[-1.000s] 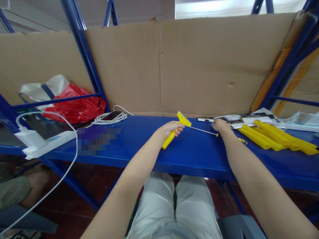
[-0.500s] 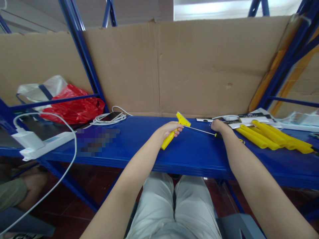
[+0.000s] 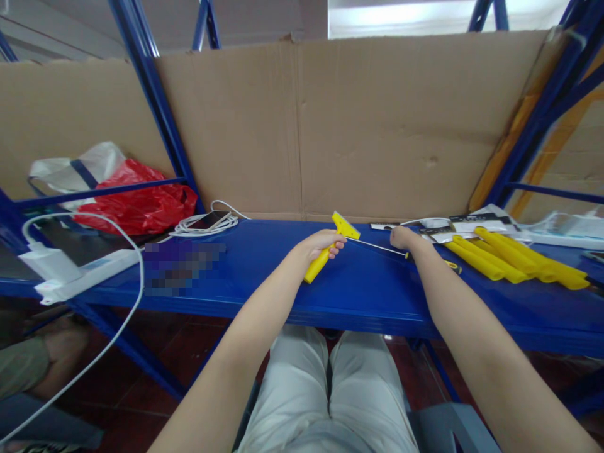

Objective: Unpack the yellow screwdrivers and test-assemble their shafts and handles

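Observation:
My left hand [image 3: 328, 244] is closed round a yellow scraper [image 3: 317, 267], its wide head [image 3: 345, 227] pointing up and away from me. A screwdriver [image 3: 377, 246] with a thin metal shaft lies across the blue tabletop. Its tip end reaches the scraper just below the head; whether they touch I cannot tell. My right forearm covers part of its handle [image 3: 453, 267], whose yellow and black end shows beyond. Just past the shaft is my right hand [image 3: 404, 237], curled with its fingers mostly hidden, so anything in them is out of sight.
Several yellow handles or sleeves [image 3: 514, 255] lie at the right, beside black-and-white packaging [image 3: 486, 223]. At the left are a white power strip [image 3: 108, 267], a coiled cable [image 3: 189, 226], a phone [image 3: 211, 219] and a red plastic bag [image 3: 146, 198]. Cardboard [image 3: 377, 126] walls the back.
My right hand has shifted a little to the left, uncovering more of the screwdriver's handle end. My left hand and the scraper have hardly moved.

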Demonstrator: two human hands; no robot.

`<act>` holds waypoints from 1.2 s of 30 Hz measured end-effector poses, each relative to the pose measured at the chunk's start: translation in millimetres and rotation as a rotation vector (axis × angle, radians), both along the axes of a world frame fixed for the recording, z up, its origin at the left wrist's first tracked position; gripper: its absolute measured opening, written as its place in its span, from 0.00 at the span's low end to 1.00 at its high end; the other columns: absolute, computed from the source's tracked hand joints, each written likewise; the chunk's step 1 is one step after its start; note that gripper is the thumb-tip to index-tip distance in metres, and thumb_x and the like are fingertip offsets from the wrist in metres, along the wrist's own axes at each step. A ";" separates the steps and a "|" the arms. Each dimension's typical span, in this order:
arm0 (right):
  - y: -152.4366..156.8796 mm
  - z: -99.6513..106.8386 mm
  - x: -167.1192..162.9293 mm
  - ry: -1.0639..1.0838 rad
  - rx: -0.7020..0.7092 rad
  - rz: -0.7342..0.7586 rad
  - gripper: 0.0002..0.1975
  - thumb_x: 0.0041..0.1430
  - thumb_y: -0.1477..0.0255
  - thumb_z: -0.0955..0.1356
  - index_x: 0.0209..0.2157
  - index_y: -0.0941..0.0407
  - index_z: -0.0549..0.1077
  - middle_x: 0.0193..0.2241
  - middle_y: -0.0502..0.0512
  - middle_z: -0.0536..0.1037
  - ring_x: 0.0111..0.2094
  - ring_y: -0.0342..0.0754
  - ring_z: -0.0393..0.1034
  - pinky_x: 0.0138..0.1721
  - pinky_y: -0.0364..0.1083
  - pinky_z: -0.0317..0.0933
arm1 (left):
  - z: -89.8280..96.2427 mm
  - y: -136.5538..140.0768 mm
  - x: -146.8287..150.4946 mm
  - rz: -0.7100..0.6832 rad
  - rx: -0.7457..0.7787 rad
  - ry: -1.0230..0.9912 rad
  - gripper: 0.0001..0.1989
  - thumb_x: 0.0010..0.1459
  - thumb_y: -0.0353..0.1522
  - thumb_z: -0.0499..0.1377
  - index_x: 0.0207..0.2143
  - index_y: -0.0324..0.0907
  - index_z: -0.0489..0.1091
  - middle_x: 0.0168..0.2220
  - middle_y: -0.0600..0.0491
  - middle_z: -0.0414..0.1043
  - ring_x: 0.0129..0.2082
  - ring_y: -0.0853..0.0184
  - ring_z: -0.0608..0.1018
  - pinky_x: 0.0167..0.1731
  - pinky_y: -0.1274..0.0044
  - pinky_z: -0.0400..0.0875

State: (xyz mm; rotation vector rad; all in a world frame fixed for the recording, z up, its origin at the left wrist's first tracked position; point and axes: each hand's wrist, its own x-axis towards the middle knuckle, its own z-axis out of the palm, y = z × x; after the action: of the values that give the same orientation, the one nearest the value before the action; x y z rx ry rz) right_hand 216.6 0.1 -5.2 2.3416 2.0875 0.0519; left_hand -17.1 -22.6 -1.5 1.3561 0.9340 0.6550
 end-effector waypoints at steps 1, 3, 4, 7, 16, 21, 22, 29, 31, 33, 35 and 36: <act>-0.5 0.5 -0.5 -0.006 -0.004 0.001 0.15 0.54 0.82 0.62 0.40 0.67 0.77 0.39 0.72 0.77 0.43 0.55 0.73 0.41 0.43 0.63 | -0.6 1.1 -0.2 -0.003 0.001 -0.002 0.08 0.56 0.21 0.51 0.29 0.42 0.57 0.17 0.64 0.55 0.10 0.81 0.55 0.10 0.87 0.48; -0.6 1.1 -1.5 -0.016 -0.009 0.004 0.15 0.54 0.81 0.62 0.40 0.67 0.77 0.39 0.71 0.78 0.42 0.54 0.73 0.40 0.42 0.62 | -1.9 3.5 -0.8 -0.009 0.002 -0.003 0.08 0.55 0.21 0.52 0.30 0.41 0.57 0.17 0.64 0.56 0.10 0.81 0.56 0.11 0.87 0.49; -0.2 1.2 -1.9 -0.021 -0.011 0.007 0.15 0.54 0.81 0.62 0.40 0.67 0.77 0.38 0.71 0.78 0.42 0.53 0.73 0.40 0.42 0.62 | -2.5 4.5 -1.0 -0.011 0.001 -0.002 0.08 0.55 0.22 0.53 0.31 0.41 0.58 0.17 0.64 0.56 0.10 0.81 0.56 0.11 0.88 0.49; 1.7 0.9 -3.5 -0.039 -0.009 0.021 0.15 0.54 0.81 0.62 0.41 0.68 0.77 0.38 0.72 0.78 0.42 0.53 0.73 0.40 0.41 0.62 | -2.9 5.2 -1.3 -0.009 -0.001 -0.005 0.08 0.55 0.21 0.53 0.31 0.41 0.58 0.17 0.64 0.56 0.10 0.81 0.56 0.11 0.88 0.50; 2.0 -1.5 -6.1 -0.030 0.024 0.053 0.15 0.53 0.83 0.62 0.39 0.66 0.78 0.35 0.70 0.78 0.39 0.54 0.74 0.39 0.43 0.63 | 1.6 -2.0 0.1 0.001 -0.010 -0.006 0.09 0.58 0.20 0.49 0.29 0.41 0.56 0.16 0.64 0.56 0.09 0.81 0.55 0.10 0.87 0.48; 3.5 -1.8 -6.8 -0.038 0.027 0.052 0.15 0.54 0.83 0.62 0.39 0.66 0.77 0.36 0.70 0.78 0.40 0.54 0.74 0.40 0.43 0.63 | 3.8 -5.2 0.8 0.011 -0.006 0.007 0.09 0.58 0.20 0.49 0.28 0.41 0.56 0.16 0.64 0.56 0.09 0.81 0.55 0.10 0.87 0.47; 3.8 -1.7 -7.0 -0.040 0.028 0.050 0.15 0.53 0.83 0.62 0.39 0.67 0.77 0.36 0.71 0.78 0.41 0.54 0.74 0.40 0.43 0.63 | 4.2 -5.7 0.9 0.015 -0.006 0.012 0.09 0.58 0.20 0.49 0.28 0.41 0.56 0.16 0.63 0.56 0.09 0.81 0.55 0.10 0.87 0.47; 3.6 -2.3 -7.1 -0.024 0.036 0.037 0.16 0.52 0.83 0.62 0.40 0.67 0.77 0.36 0.72 0.78 0.42 0.55 0.74 0.42 0.44 0.63 | 4.3 -5.8 1.0 0.026 -0.002 0.012 0.09 0.58 0.20 0.49 0.28 0.41 0.55 0.16 0.63 0.56 0.10 0.81 0.55 0.11 0.86 0.47; 3.4 -2.5 -6.4 -0.010 0.039 0.038 0.16 0.51 0.83 0.62 0.39 0.67 0.77 0.36 0.71 0.78 0.42 0.55 0.74 0.41 0.44 0.63 | 3.6 -5.3 0.7 0.028 -0.004 0.001 0.10 0.58 0.20 0.49 0.28 0.42 0.55 0.16 0.63 0.56 0.10 0.81 0.55 0.11 0.86 0.47; 3.2 -2.2 -6.0 0.016 0.042 0.043 0.15 0.50 0.83 0.63 0.37 0.66 0.78 0.35 0.70 0.78 0.41 0.55 0.74 0.41 0.45 0.64 | 3.3 -5.2 0.5 0.027 -0.005 -0.012 0.10 0.58 0.20 0.49 0.28 0.42 0.55 0.16 0.64 0.56 0.10 0.81 0.55 0.11 0.86 0.47; 2.9 -1.1 -6.4 0.056 0.065 0.043 0.12 0.49 0.82 0.64 0.34 0.64 0.78 0.34 0.68 0.79 0.39 0.55 0.74 0.40 0.44 0.64 | 3.5 -5.6 0.5 0.030 -0.007 -0.017 0.09 0.58 0.20 0.49 0.29 0.42 0.55 0.16 0.64 0.55 0.10 0.81 0.55 0.11 0.86 0.47; 2.7 -0.4 -7.3 0.088 0.088 0.045 0.11 0.49 0.81 0.64 0.32 0.63 0.78 0.33 0.66 0.79 0.39 0.54 0.74 0.39 0.44 0.64 | 3.8 -5.9 0.6 0.035 -0.007 -0.018 0.09 0.58 0.20 0.49 0.29 0.42 0.55 0.16 0.64 0.55 0.10 0.81 0.55 0.11 0.86 0.47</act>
State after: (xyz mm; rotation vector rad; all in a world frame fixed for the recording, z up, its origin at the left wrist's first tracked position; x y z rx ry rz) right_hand 209.3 2.8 -5.6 2.3870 2.2226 0.0424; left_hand -16.5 -28.5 2.3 1.3282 0.9468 0.6892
